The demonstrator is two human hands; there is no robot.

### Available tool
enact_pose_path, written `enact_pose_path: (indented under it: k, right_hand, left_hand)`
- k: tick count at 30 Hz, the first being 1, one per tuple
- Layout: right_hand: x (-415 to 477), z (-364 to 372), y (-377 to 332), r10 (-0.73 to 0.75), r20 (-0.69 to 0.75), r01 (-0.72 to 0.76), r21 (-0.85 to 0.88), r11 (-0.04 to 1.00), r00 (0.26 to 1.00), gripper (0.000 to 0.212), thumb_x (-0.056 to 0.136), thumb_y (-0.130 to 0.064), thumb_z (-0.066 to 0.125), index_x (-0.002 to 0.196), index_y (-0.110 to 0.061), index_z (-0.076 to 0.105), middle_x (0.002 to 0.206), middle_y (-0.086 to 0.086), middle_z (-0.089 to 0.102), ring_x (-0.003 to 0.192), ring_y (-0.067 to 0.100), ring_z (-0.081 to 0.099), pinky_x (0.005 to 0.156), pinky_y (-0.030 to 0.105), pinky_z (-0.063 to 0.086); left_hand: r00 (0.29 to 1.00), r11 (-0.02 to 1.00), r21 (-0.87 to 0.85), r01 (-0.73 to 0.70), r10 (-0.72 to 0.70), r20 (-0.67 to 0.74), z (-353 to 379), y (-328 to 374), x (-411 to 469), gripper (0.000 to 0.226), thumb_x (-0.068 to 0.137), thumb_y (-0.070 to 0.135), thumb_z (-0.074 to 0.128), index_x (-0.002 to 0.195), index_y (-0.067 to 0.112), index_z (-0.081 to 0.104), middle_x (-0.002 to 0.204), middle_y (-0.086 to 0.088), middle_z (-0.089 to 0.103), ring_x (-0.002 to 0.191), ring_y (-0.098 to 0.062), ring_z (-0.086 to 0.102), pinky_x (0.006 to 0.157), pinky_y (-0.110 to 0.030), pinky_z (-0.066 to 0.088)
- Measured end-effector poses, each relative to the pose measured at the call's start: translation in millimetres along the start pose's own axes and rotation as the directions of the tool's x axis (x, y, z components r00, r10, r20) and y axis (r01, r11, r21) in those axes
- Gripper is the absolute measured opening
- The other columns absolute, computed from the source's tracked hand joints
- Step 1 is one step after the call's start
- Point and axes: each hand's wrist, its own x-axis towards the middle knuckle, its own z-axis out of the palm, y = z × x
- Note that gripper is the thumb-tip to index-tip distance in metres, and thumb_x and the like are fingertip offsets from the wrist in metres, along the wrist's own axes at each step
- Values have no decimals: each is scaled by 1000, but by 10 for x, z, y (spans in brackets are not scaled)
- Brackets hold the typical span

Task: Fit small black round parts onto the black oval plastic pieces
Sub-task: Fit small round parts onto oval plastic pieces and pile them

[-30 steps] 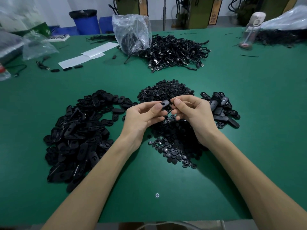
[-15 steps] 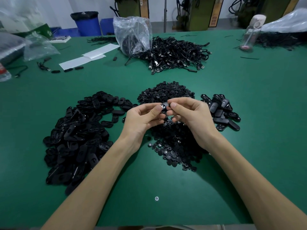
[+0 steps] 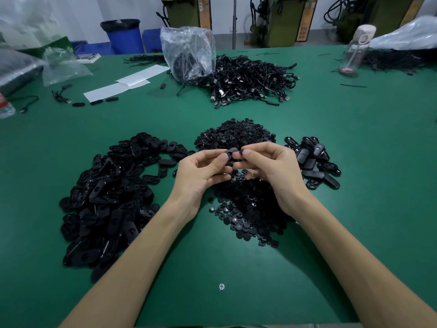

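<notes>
Change: hands have drawn slightly apart | Left hand (image 3: pixel 201 171): thumb and forefinger pinch black oval plastic piece (image 3: pixel 231 152), long axis toward right hand (image 3: pixel 276 166) | Right: fingertips pinch its right end; round part indiscernible | Site: above heap of small black round parts (image 3: pixel 248 209), mid green table (image 3: pixel 354 209).

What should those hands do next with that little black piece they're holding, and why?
Probably push the round part home into the oval piece: the left hand pinches the oval piece, the right hand seems to pinch the round part against it, and I cannot see whether it has seated.
</notes>
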Motion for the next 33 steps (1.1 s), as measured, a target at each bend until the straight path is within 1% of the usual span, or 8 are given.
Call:
enact_pose_path:
  k: [4, 8, 11, 14, 22, 25, 30, 33]
  right_hand:
    - [1, 3, -13, -38, -35, 37, -17, 999, 999, 12, 98, -2, 62, 106, -1, 71, 83, 8, 74, 78, 23, 74, 61, 29, 57]
    - [1, 13, -1, -108, -34, 102, -146, 984, 994, 18, 98, -1, 61, 101, -6, 78, 75, 7, 69, 73, 15, 67, 61, 28, 56]
    - [-8, 39, 12, -142, -13, 136, -211, 968, 990, 17, 99, -2, 61, 102, -6, 77, 76, 10, 71, 71, 17, 66, 61, 29, 57]
    - [-16, 55, 12, -190, 10, 185, -281, 942, 982, 15, 101, -2, 60, 102, -7, 74, 86, 9, 69, 72, 9, 65, 58, 27, 54]
    - [-8, 39, 11, -209, -40, 195, -223, 955, 977, 12, 98, -3, 65, 109, -4, 69, 83, 7, 70, 74, 15, 70, 56, 29, 55]
    - [-9, 39, 10, -231, -46, 215, -231, 949, 972, 8, 95, -6, 71, 103, -4, 70, 83, 7, 73, 74, 18, 71, 57, 29, 56]
    - [-21, 45, 20, -256, -30, 235, -304, 923, 966, 3, 95, -11, 72, 96, -9, 73, 77, 4, 73, 66, 11, 67, 57, 29, 55]
    - [-29, 57, 30, -260, -34, 234, -334, 913, 965, 3, 95, -14, 72, 96, -11, 73, 76, -1, 72, 65, 8, 66, 58, 27, 55]
  left_hand:
    - [999, 1000, 17, -15, 16, -30, -6, -18, -1, 24, 85, 15, 80, 107, 5, 76, 83, -4, 76, 78, -18, 75, 73, -27, 61]
    - [999, 1000, 18, -16, 17, -30, 2, -19, -4, 22, 86, 14, 80, 106, 5, 77, 81, -3, 75, 79, -18, 74, 73, -27, 61]
    - [1000, 1000, 0, -7, 7, -25, 18, -6, -15, 27, 79, 19, 82, 103, 7, 78, 80, -3, 75, 78, -19, 75, 74, -28, 62]
    - [1000, 1000, -21, 12, -12, -25, 20, -1, -24, 28, 78, 20, 83, 103, 7, 78, 82, -4, 75, 79, -19, 75, 74, -29, 62]
    - [999, 998, -54, 35, -37, -25, 23, 28, -36, 21, 75, 20, 85, 94, 12, 82, 86, -7, 76, 81, -20, 75, 76, -28, 62]
    - [999, 997, -69, 39, -41, -30, 36, 39, -48, 17, 73, 22, 87, 87, 14, 82, 83, -6, 76, 81, -19, 75, 75, -28, 62]
    - [995, 986, -145, 78, -86, -48, 56, 55, -53, 7, 72, 22, 85, 76, 17, 83, 79, -4, 75, 80, -17, 76, 73, -26, 62]
    - [991, 975, -192, 113, -124, -49, 70, 63, -53, 10, 72, 22, 84, 76, 13, 82, 88, -7, 78, 86, -17, 77, 70, -25, 61]
